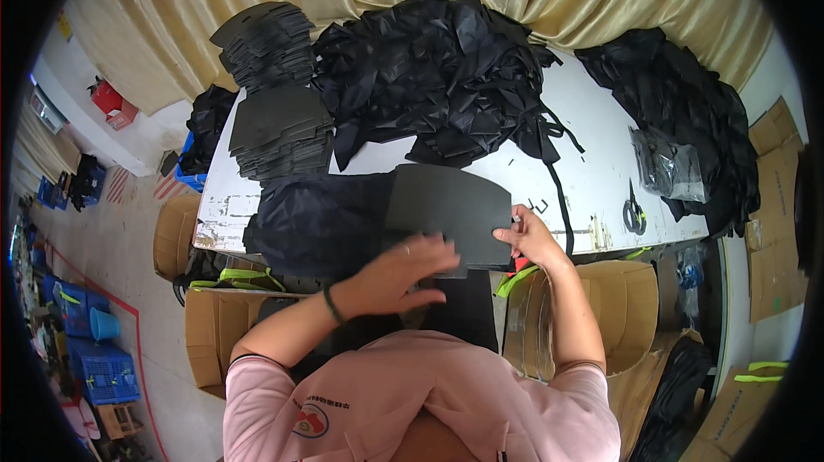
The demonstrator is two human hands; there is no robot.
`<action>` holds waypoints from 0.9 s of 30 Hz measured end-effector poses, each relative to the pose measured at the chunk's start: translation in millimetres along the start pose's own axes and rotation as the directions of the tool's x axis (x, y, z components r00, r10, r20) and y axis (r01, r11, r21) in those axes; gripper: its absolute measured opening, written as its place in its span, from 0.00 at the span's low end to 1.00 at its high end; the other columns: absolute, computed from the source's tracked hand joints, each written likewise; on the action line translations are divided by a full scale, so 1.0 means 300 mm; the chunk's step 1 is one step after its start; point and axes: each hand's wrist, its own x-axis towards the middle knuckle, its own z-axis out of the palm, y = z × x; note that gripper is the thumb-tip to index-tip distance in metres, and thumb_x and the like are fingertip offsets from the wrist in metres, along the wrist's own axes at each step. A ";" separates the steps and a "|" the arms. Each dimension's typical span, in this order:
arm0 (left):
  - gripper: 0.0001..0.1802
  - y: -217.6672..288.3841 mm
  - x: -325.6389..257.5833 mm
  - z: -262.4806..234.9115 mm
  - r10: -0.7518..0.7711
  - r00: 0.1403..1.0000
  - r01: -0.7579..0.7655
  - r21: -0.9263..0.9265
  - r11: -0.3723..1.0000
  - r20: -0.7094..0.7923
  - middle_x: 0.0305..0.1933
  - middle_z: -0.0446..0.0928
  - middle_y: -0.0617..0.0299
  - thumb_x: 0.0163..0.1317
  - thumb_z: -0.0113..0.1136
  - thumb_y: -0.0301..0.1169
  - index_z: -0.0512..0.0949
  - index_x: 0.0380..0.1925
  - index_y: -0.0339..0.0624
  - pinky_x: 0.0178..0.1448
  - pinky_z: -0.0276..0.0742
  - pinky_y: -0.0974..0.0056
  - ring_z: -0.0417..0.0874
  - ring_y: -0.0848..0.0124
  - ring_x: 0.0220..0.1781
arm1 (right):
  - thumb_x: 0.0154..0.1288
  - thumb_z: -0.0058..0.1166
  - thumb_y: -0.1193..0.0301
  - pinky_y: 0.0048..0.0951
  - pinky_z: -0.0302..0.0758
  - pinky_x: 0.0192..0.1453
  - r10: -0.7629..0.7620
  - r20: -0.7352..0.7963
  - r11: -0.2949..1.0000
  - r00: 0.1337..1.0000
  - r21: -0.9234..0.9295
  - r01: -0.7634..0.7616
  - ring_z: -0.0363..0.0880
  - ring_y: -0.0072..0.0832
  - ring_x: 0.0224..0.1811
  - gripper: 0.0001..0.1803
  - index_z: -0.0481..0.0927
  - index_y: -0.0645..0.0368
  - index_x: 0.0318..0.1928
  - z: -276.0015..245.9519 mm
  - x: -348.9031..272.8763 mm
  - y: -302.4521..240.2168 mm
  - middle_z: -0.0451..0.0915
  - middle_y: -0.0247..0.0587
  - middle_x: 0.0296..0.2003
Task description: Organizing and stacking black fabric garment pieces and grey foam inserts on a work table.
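A stiff dark grey panel point(451, 209) with a curved far edge lies before me at the table's front. My right hand point(530, 239) pinches its right edge between thumb and fingers. Over its near left corner is my left hand point(399, 271), fingers stretched out and slightly blurred, holding nothing; whether it touches the panel I cannot tell. Dark fabric point(322, 217) spreads out to the left of the panel and partly runs under it. Stacks of similar grey panels point(279, 132) stand farther back on the left.
A large heap of black fabric pieces point(429, 67) covers the back of the white table point(592, 166). Scissors point(634, 211) and a clear plastic bag point(665, 162) lie to the right, beside more black fabric point(687, 110). Cardboard boxes point(614, 303) stand below the front edge.
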 end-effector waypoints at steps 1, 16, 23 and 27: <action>0.37 -0.038 0.002 0.020 -0.001 1.000 0.001 0.008 1.000 -0.007 0.67 0.66 0.47 0.60 0.61 0.50 0.65 0.66 0.46 0.72 0.58 0.46 0.63 0.49 0.71 | 0.61 0.64 0.70 0.21 0.70 0.22 -0.009 0.004 1.000 1.000 -0.004 0.009 0.70 0.18 0.17 0.20 0.70 0.64 0.48 0.002 -0.005 -0.014 0.70 0.31 0.20; 0.53 -0.117 -0.007 0.105 -0.223 0.966 0.145 0.444 0.884 0.128 0.76 0.50 0.51 0.48 0.63 0.61 0.56 0.71 0.53 0.70 0.46 0.30 0.50 0.49 0.76 | 0.60 0.63 0.63 0.29 0.74 0.53 -0.477 0.430 0.708 0.767 -0.330 0.625 0.79 0.32 0.46 0.28 0.74 0.57 0.59 0.543 0.750 -0.340 0.79 0.45 0.51; 0.44 -0.159 -0.064 0.037 -0.230 0.970 0.227 -0.049 0.973 -0.075 0.73 0.55 0.49 0.54 0.66 0.50 0.62 0.68 0.46 0.74 0.48 0.41 0.52 0.51 0.76 | 0.67 0.55 0.70 0.21 0.71 0.49 -0.403 0.462 0.915 0.790 0.216 0.340 0.74 0.18 0.46 0.28 0.67 0.61 0.66 0.626 0.678 -0.582 0.79 0.33 0.49; 0.20 -0.275 -0.133 -0.120 -0.625 0.641 0.238 -0.660 0.713 -0.444 0.51 0.77 0.61 0.63 0.60 0.28 0.73 0.55 0.41 0.57 0.72 0.69 0.77 0.75 0.50 | 0.69 0.55 0.69 0.27 0.73 0.59 -0.638 0.488 0.770 0.596 0.426 0.475 0.74 0.21 0.53 0.25 0.69 0.58 0.65 0.380 0.341 -0.875 0.75 0.34 0.57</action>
